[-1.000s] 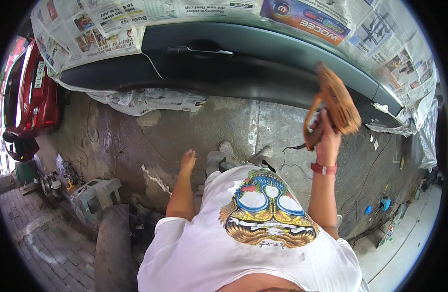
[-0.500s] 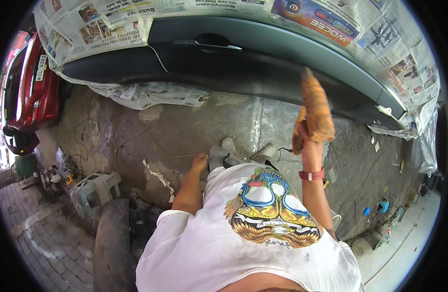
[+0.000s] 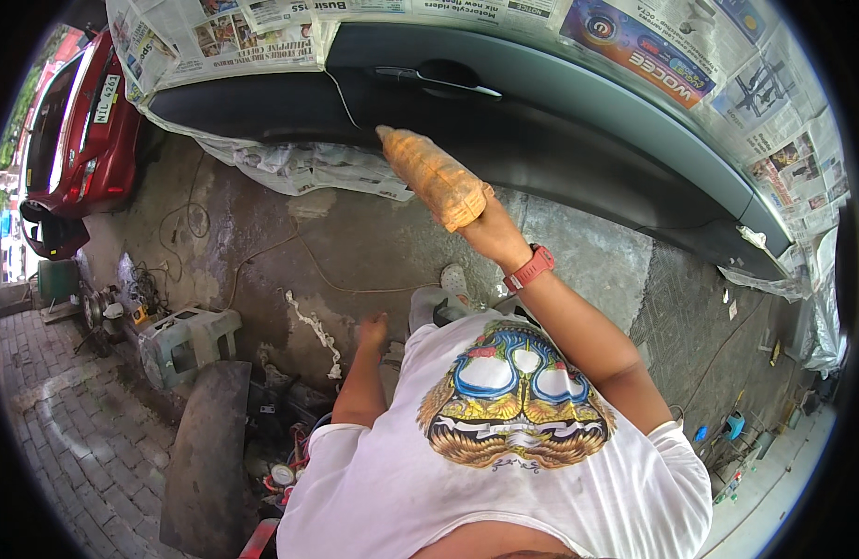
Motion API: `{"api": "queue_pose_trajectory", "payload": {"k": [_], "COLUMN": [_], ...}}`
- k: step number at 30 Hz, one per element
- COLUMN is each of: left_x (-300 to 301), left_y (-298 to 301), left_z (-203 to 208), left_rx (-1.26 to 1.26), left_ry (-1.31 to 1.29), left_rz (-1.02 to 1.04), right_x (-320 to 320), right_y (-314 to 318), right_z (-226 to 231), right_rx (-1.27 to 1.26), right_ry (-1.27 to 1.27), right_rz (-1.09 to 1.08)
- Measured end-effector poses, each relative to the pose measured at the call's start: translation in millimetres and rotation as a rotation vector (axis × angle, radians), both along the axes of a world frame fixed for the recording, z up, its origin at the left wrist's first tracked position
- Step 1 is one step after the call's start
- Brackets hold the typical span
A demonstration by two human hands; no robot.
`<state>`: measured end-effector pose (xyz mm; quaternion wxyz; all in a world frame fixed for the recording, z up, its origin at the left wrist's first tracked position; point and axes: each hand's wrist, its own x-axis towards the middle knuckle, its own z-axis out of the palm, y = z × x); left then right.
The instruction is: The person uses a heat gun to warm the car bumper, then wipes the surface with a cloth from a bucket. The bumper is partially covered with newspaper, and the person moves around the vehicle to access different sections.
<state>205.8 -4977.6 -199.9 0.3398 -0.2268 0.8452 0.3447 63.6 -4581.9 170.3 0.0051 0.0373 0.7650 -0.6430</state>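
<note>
In my right hand (image 3: 494,235) I grip a gun-shaped tool (image 3: 434,179) with a bulky body, wrapped in worn orange-brown covering. Its narrow tip points up and left, toward the lower part of a dark car panel (image 3: 541,130) with a door handle (image 3: 439,82). The tool appears apart from the panel. What the covering hides, I cannot make out. My left hand (image 3: 374,329) hangs low at my side, near a thin hose (image 3: 341,289) on the floor. Its fingers are too small and foreshortened to read.
Newspaper (image 3: 252,42) masks the car around the panel, with plastic sheeting (image 3: 308,168) below. A red car (image 3: 103,154) stands at the left. A grey plastic stool (image 3: 189,343), a dark curved panel (image 3: 206,466) and a crumpled white strip (image 3: 315,331) lie left of me.
My right hand has swung left with the tool, whose tip has turned from pointing ahead to pointing up-left. My left hand has stayed low at my side.
</note>
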Motion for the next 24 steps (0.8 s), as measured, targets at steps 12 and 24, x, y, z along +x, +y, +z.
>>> {"api": "queue_pose_trajectory", "payload": {"k": [12, 24], "left_x": [-38.0, -140.3], "left_y": [76.5, 156.4], "left_z": [40.1, 74.6], "left_rx": [0.137, 0.194], "left_ry": [-0.153, -0.171], "left_rz": [-0.245, -0.137], "right_x": [136.2, 234.0], "right_y": [132.4, 254.2], "right_z": [-60.6, 4.0], "right_rx": [-0.057, -0.247], "right_ry": [-0.208, 0.165], "right_rz": [-0.676, -1.439]}}
